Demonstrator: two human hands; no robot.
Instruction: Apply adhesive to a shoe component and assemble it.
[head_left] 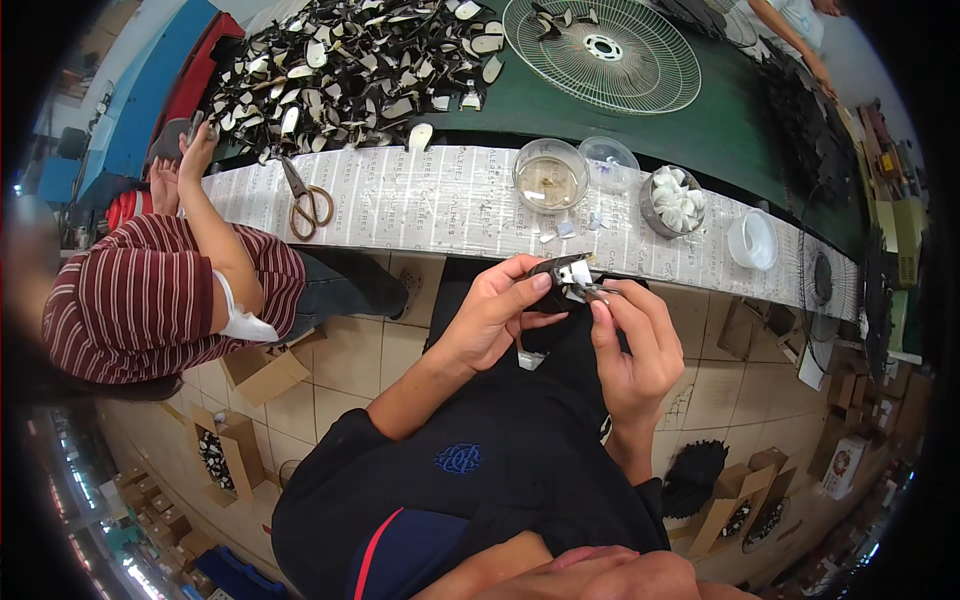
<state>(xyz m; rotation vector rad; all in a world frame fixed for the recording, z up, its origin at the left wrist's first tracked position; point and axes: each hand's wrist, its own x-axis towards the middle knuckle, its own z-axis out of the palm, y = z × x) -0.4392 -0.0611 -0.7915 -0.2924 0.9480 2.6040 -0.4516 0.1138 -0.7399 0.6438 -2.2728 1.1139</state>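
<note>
Over the front edge of the table, my left hand (pixel 496 310) pinches a small black piece with a white part (pixel 574 272), similar to the black and white pieces heaped on the table. My right hand (pixel 640 345) has its fingertips closed at the piece's right side, on a small dark, shiny item (pixel 597 291) whose kind I cannot make out. The two hands nearly meet there. Below them, against my dark clothing, shows a small whitish item (pixel 530 359).
On the table lie a heap of black and white pieces (pixel 350 70), a round wire fan grille (pixel 650 85) and scissors (pixel 309 211). Nearer stand a clear bowl (pixel 549 195), a tin of white pieces (pixel 660 215) and a white cup (pixel 752 240). A co-worker in a striped shirt (pixel 150 290) sits left.
</note>
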